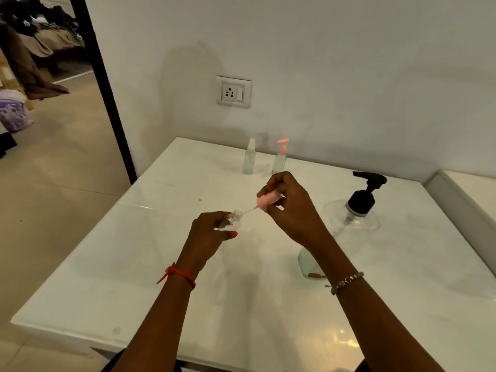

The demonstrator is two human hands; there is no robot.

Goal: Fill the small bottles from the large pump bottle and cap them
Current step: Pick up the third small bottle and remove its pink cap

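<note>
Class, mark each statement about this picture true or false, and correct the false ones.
1. The left grip holds a small clear bottle. True.
2. The right grip holds a black cap. False: it holds a pink cap.
3. The large pump bottle stands on the table, right of both grips. True.
4. Three small bottles stand by the wall. False: only a spray bottle and a pink-topped bottle stand there.

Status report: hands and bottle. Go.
Left hand grips small bottle. Right hand pinches pink cap, tube at bottle mouth, cap not seated. Nothing blocks them.
</note>
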